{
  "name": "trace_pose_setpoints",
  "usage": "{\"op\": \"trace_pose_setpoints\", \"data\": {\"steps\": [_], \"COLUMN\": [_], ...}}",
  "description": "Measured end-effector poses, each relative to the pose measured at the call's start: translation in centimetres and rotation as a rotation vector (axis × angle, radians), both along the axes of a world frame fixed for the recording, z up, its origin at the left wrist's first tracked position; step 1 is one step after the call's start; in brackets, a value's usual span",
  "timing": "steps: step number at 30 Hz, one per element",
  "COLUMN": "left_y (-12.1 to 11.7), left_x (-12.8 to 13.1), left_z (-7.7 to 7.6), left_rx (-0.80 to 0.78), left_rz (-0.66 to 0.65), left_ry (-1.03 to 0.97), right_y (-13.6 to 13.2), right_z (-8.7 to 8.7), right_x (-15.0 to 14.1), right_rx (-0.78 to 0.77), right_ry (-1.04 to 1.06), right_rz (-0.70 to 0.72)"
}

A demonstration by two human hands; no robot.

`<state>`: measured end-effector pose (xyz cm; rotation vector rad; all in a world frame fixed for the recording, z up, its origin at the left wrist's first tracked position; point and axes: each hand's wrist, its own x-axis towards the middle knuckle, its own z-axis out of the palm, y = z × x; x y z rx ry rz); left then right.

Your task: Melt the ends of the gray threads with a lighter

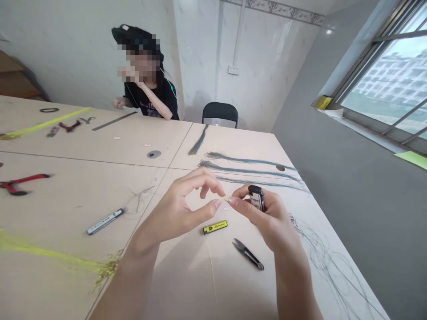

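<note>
The yellow lighter (215,227) lying on my desk (100,151) reads "Lamborghini" in slanted black script, next to a small black badge (too tiny to make out). The lighter (256,198) in my right hand (263,218) carries a label I can't read.

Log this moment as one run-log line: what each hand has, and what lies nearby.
left hand: fingertips at short yellow strand | right hand: holds black lighter, fingertips at strand | nearby: yellow lighter, thread snips
</note>
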<state>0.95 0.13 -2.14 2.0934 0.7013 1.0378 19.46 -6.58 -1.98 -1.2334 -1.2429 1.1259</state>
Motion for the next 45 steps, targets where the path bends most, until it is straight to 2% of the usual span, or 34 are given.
{"op": "trace_pose_setpoints", "data": {"steps": [9,14,20,24,33,41,45], "left_y": [-0.5,-0.9,-0.8,-0.8,-1.1,-0.9,-1.1], "left_x": [0.6,1.0,0.9,0.5,0.4,0.5,0.8], "left_z": [0.2,-0.2,-0.1,0.2,-0.1,-0.4,0.0], "left_rx": [-0.073,-0.2,-0.36,-0.372,-0.364,-0.386,-0.368], "left_rz": [0.116,0.194,0.211,0.212,0.198,0.171,0.194], "left_ry": [0.023,-0.007,-0.096,-0.082,-0.054,-0.064,-0.031], "right_y": [0.2,0.2,0.4,0.8,0.9,1.3,1.3], "right_z": [0.1,0.4,-0.1,-0.8,-0.9,-1.5,-1.5], "right_x": [-0.1,-0.5,-0.3,-0.1,0.0,-0.1,0.0], "right_rx": [-0.035,-0.063,-0.144,-0.14,-0.094,-0.064,-0.019], "right_ry": [-0.012,0.022,0.116,0.13,0.144,0.157,0.077], "right_rz": [0.059,0.021,-0.012,-0.007,0.062,0.015,-0.014]}}
